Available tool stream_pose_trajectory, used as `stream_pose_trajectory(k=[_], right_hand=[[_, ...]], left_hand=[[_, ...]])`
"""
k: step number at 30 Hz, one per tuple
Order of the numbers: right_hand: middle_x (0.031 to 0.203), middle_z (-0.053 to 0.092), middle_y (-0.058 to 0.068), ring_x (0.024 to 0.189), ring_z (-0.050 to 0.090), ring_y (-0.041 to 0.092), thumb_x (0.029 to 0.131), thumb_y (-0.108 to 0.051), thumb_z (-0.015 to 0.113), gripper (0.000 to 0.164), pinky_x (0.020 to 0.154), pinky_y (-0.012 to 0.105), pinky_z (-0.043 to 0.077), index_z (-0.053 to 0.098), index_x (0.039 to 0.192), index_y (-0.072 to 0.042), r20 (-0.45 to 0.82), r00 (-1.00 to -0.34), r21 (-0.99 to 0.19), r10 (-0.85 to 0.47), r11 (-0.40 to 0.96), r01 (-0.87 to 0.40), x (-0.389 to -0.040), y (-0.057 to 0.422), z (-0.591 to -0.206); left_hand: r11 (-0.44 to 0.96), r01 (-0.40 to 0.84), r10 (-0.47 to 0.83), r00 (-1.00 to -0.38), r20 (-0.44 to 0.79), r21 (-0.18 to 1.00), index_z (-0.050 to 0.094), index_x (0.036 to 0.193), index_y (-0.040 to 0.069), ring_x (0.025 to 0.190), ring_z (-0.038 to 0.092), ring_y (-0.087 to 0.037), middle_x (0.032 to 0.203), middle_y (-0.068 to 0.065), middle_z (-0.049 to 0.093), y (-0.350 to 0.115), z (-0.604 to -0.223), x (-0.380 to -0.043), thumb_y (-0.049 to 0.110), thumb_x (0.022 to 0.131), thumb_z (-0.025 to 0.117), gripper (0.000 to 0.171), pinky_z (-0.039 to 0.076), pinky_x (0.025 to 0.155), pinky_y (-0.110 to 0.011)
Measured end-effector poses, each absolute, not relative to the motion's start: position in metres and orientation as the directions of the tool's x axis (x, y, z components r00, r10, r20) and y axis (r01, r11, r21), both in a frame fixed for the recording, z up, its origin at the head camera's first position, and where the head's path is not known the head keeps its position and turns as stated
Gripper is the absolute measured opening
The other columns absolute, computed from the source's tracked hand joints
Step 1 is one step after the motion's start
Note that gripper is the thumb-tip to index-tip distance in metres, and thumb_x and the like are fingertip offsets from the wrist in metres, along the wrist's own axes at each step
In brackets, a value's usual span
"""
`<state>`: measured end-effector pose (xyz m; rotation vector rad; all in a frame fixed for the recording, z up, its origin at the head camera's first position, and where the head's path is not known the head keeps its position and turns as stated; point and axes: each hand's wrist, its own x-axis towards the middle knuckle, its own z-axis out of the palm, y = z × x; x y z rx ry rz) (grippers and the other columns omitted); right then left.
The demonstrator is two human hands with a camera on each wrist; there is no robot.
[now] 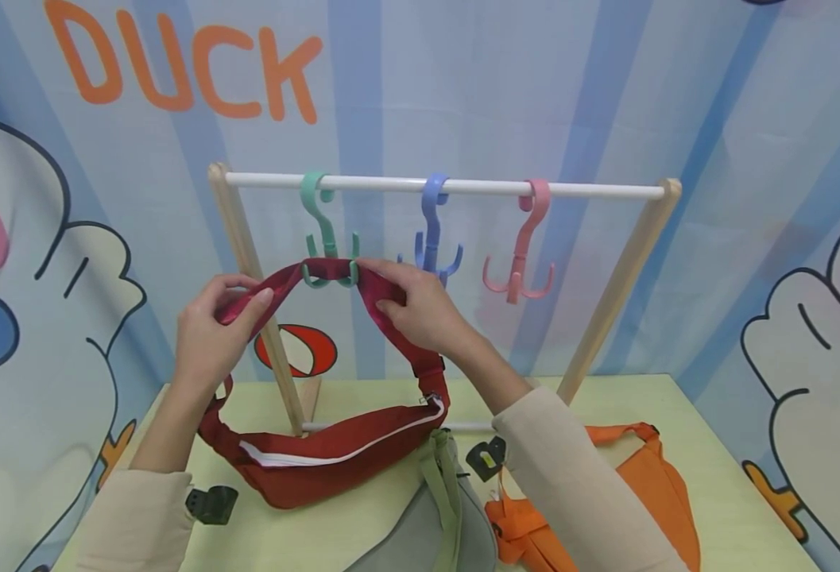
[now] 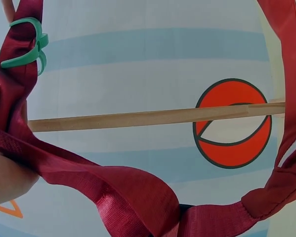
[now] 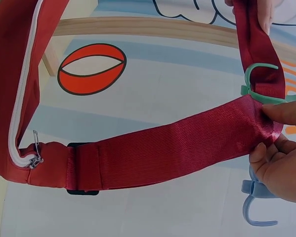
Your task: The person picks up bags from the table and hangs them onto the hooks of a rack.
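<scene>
A dark red waist bag (image 1: pixel 334 457) with a white zipper hangs by its strap (image 1: pixel 400 334), low over the table. The top of that strap lies across the front prongs of a green multi-prong hook (image 1: pixel 325 226). On the left of the hook, my left hand (image 1: pixel 214 334) pinches the strap between thumb and fingers. My right hand (image 1: pixel 420 306) grips it just right of the prongs. Seen from the right wrist, the strap runs flat to a black buckle (image 3: pixel 83 190) by the zipper end. Whether the bag's bottom touches the table cannot be told.
A blue hook (image 1: pixel 431 226) and a pink hook (image 1: pixel 521 246) hang from the white rail (image 1: pixel 605 191) of a wooden-legged rack. On the yellow table (image 1: pixel 284 548) lie a grey-green bag (image 1: pixel 420 532) and orange bags (image 1: pixel 659 485). A printed curtain stands behind.
</scene>
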<state>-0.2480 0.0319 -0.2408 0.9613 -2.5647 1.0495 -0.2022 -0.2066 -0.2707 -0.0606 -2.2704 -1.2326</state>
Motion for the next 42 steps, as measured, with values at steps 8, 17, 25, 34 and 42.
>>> stream_pose_trajectory(k=[8,17,25,34,42], right_hand=[[0.126,0.053,0.006,0.103,0.052,0.02,0.087,0.0,0.056,0.051,0.082,0.033,0.047,0.048,0.134,-0.018,0.409,-0.768,-0.555,-0.493,0.534,-0.639,-0.247,0.033,-0.24],[0.125,0.053,0.006,0.101,0.051,0.02,0.087,0.0,0.056,0.051,0.079,0.033,0.047,0.048,0.134,-0.018,0.4,-0.772,-0.557,-0.494,0.538,-0.633,-0.248,0.033,-0.239],[0.126,0.053,0.006,0.102,0.051,0.02,0.087,-0.001,0.056,0.051,0.08,0.033,0.047,0.048,0.134,-0.019,0.392,-0.778,-0.566,-0.491,0.538,-0.625,-0.246,0.034,-0.238],[0.123,0.054,0.007,0.099,0.051,0.02,0.087,-0.001,0.056,0.051,0.078,0.032,0.048,0.047,0.134,-0.019,0.378,-0.787,-0.58,-0.487,0.538,-0.612,-0.245,0.034,-0.237],[0.122,0.054,0.007,0.099,0.051,0.02,0.088,-0.002,0.056,0.051,0.077,0.032,0.048,0.046,0.135,-0.019,0.367,-0.796,-0.585,-0.48,0.546,-0.599,-0.245,0.033,-0.237]], left_hand=[[0.581,0.304,-0.215,-0.837,0.503,0.755,0.055,0.113,0.006,0.087,0.055,-0.024,0.103,-0.017,0.061,-0.205,-0.273,-0.204,0.037,0.088,0.059,0.041,0.043,0.066,-0.015],[0.598,0.303,-0.198,-0.841,0.503,0.742,0.055,0.113,0.005,0.09,0.054,-0.025,0.106,-0.017,0.061,-0.207,-0.269,-0.205,0.039,0.088,0.057,0.041,0.044,0.069,-0.022],[0.625,0.3,-0.154,-0.858,0.49,0.721,0.055,0.119,0.007,0.092,0.054,-0.03,0.109,-0.018,0.06,-0.204,-0.26,-0.204,0.045,0.085,0.059,0.051,0.045,0.069,-0.032],[0.629,0.302,-0.192,-0.833,0.52,0.716,0.06,0.113,0.004,0.085,0.054,-0.025,0.1,-0.017,0.063,-0.198,-0.255,-0.208,0.044,0.085,0.06,0.049,0.044,0.065,-0.028],[0.619,0.292,-0.223,-0.825,0.52,0.729,0.062,0.111,0.005,0.084,0.053,-0.023,0.097,-0.016,0.063,-0.196,-0.256,-0.208,0.045,0.085,0.059,0.048,0.044,0.068,-0.03]])
